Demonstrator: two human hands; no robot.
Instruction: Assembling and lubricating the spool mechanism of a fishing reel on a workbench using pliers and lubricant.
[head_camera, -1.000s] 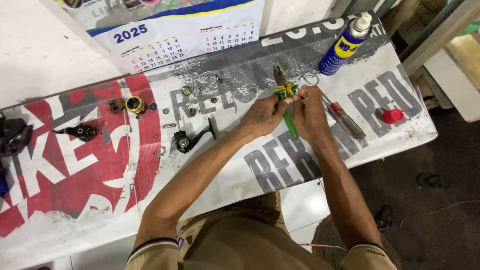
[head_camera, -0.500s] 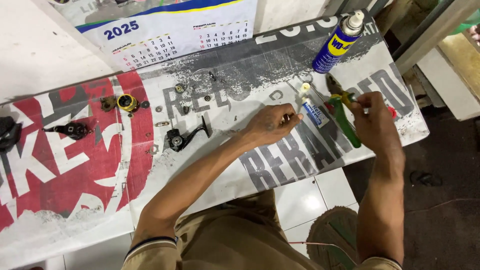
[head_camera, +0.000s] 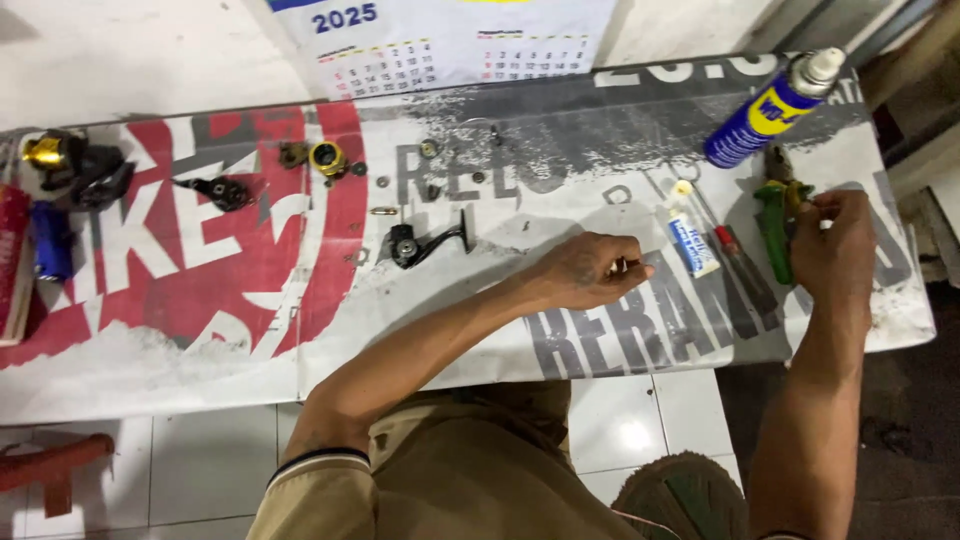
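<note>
My left hand (head_camera: 585, 270) rests on the printed banner (head_camera: 300, 300) covering the table, its fingertips pinched on a small metal part (head_camera: 622, 267). My right hand (head_camera: 838, 245) is at the table's right end, gripping green-handled pliers (head_camera: 773, 225) whose tip points toward a blue spray can (head_camera: 765, 110). Between my hands lie a small white-and-blue tube (head_camera: 690, 240) and a screwdriver with a red collar (head_camera: 728, 240).
A black reel handle (head_camera: 420, 245) lies left of my left hand. Small screws and washers, a gold-coloured part (head_camera: 328, 158) and black reel pieces (head_camera: 220, 190) lie further left. A reel body (head_camera: 70, 165) sits at the far left. A calendar (head_camera: 450, 30) hangs behind.
My right hand has carried the green pliers away from my left hand, out to the right end of the table. My left hand stays put, still pinching the small part.
</note>
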